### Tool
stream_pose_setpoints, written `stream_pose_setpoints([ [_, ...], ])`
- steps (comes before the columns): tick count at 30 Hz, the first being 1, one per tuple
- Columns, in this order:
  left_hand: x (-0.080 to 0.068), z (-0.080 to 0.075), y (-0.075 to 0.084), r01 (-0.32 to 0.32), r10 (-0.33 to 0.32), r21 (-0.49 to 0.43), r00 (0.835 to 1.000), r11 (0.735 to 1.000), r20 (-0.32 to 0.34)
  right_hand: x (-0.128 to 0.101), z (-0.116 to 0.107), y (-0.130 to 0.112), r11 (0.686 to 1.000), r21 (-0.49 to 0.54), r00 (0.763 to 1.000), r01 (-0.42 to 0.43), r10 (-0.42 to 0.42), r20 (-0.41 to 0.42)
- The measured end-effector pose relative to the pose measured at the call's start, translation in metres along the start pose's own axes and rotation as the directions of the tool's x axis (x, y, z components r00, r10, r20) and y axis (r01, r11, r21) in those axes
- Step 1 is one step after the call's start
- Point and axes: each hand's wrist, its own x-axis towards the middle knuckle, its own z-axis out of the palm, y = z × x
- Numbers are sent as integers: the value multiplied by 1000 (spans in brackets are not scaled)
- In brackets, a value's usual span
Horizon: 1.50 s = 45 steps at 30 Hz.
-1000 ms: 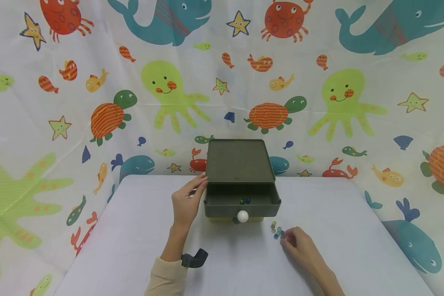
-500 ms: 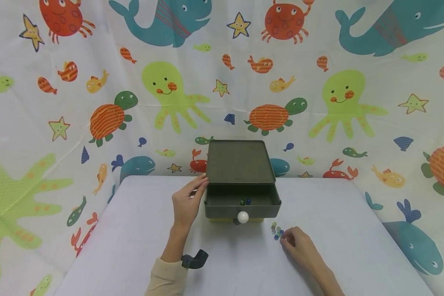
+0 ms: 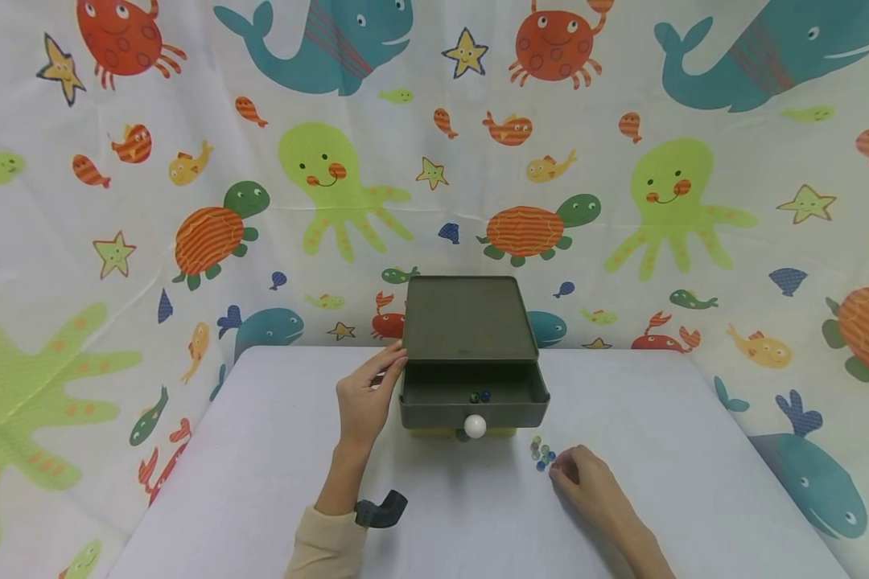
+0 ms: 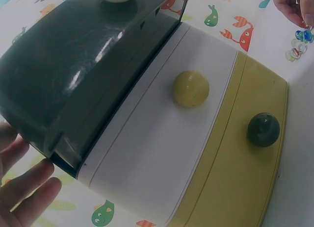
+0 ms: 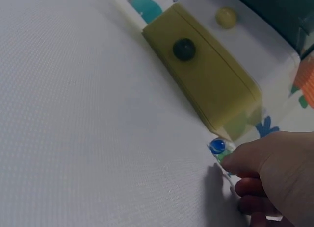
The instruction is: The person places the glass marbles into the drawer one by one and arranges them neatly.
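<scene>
The left hand (image 3: 365, 398) lies with fingers straight and relaxed against the left side of the drawer box (image 3: 471, 322). The right hand's (image 3: 586, 482) grip curls over the marbles (image 3: 540, 453) on the surface (image 3: 261, 450), fingertips touching them; whether it pinches one, I cannot tell. The open top drawer (image 3: 474, 402) holds two marbles. A sea-animal curtain (image 3: 116, 201) hangs behind.
</scene>
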Motion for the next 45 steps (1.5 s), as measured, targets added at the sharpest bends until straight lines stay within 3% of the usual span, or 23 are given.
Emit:
stream_pose_setpoints([
  [15,-1,-1,0,26,-26,3,1000,1000,8,-3,-5,-5,1000,0,1000,-4,4,-14],
  [26,-1,0,0,25,-25,-7,1000,1000,0,-3,-12,-9,996,-3,989,87,-87,-119],
  [30,0,-1,0,24,-24,-1,1000,1000,2,-3,-14,-8,984,-7,962,177,-175,-210],
  [38,0,-1,0,18,-18,4,1000,1000,1,-3,-19,-11,936,-49,864,348,-341,-370],
  [45,0,0,0,7,-7,-2,1000,1000,-1,-4,-24,-17,934,-72,852,351,-350,-390],
])
